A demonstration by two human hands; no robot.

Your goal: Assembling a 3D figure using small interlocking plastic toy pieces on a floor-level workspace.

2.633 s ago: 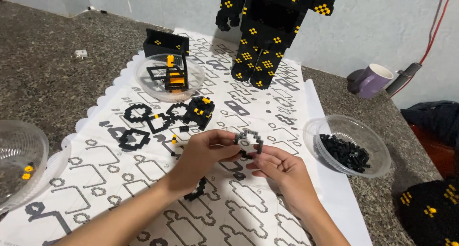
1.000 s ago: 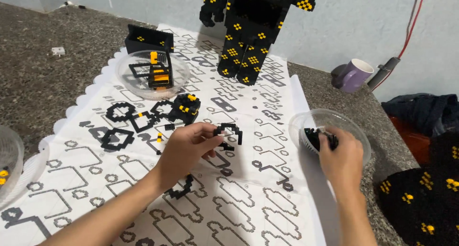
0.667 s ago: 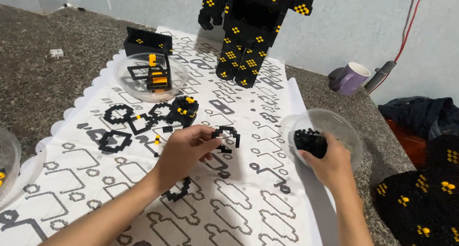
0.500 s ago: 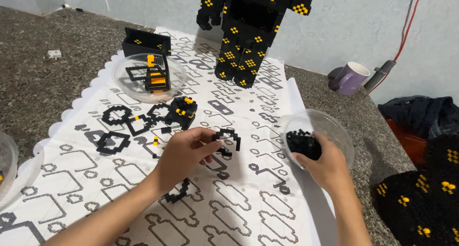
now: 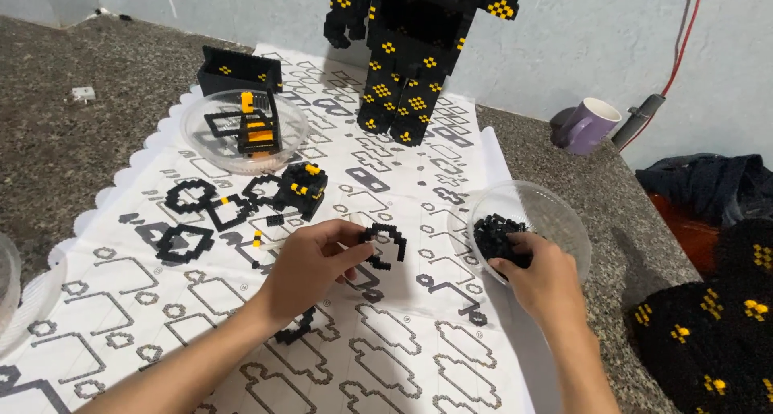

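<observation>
Covering most of the counter point(image 5: 56, 152), a patterned mat point(image 5: 419, 366) served as the ground for everything else. At the mat's far end stood a tall black-and-yellow figure point(image 5: 419, 43); off its right edge sat a purple mug point(image 5: 592, 124). On the mat's left part a clear dish point(image 5: 241, 132) held a black-and-orange build, with flat black rings point(image 5: 193, 217) lying nearer the person. At the mat's right edge a clear bowl point(image 5: 555, 221) held loose black bricks point(image 5: 495, 237). The right hand point(image 5: 543, 281) reached into that bowl, fingertips down among the bricks; whether they had closed on one I cannot tell. Near the mat's middle the left hand point(image 5: 310, 265) pinched a small black arch point(image 5: 385, 241) between thumb and fingers, the arch jutting out beyond the fingertips, just above the mat.
</observation>
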